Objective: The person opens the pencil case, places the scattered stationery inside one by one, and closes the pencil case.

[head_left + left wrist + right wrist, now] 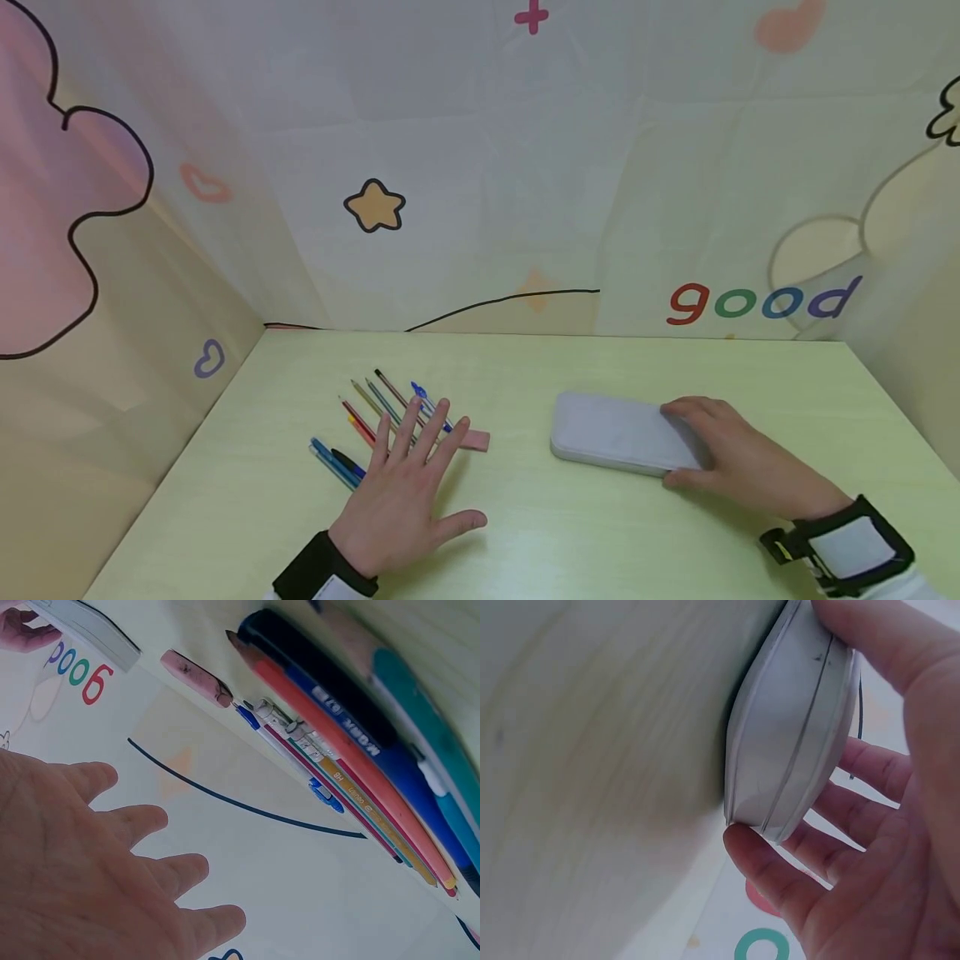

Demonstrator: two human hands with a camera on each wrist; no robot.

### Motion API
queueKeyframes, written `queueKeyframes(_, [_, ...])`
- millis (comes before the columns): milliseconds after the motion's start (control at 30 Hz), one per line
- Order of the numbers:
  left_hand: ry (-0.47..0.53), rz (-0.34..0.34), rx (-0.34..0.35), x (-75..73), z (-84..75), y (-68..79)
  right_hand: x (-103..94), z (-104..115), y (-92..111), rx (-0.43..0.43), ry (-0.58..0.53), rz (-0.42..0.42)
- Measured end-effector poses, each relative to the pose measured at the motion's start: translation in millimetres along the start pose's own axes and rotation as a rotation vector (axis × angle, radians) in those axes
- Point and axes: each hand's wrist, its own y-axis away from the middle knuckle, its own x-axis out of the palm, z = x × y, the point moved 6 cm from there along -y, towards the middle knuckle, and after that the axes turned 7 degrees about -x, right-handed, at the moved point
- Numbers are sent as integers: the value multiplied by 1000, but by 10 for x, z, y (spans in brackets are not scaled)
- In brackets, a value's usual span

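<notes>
From the head view, I see the right hand (pixel 738 458) grasping the right-hand end of a pale grey case (pixel 626 433), thumb along the near side, fingers at the far side. The case lies flat on the right half of the worktop (pixel 517 542), its long sides running roughly with the back edge and well short of it. Between its right-hand end and the worktop's right edge there is room, partly taken by the forearm. The right wrist view shows a seam along the case's side.

The left hand's (pixel 405 508) grip is released, fingers spread wide above a loose fan of pens and pencils (pixel 367 408) towards the left edge; the left wrist view shows the fingers apart from them. The teal pens (pixel 330 463) lie nearest that edge, a black-capped pen (pixel 345 461) just beside them. A pink eraser (pixel 477 441) lies at the fan's right side. From there to the case's left end runs a stretch of bare worktop, open for sliding either way. Behind the back edge rises a printed backdrop (pixel 465 167).
</notes>
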Motion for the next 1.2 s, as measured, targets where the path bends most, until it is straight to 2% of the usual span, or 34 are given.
queueKeyframes(733, [-25, -18, 22, 6, -19, -5, 160, 299, -68, -58, 23, 27])
queueKeyframes(967, [-8, -24, 52, 17, -45, -13, 182, 427, -80, -69, 31, 37])
queueKeyframes(1200, [44, 36, 83, 55, -101, -50, 221, 505, -92, -72, 46, 42])
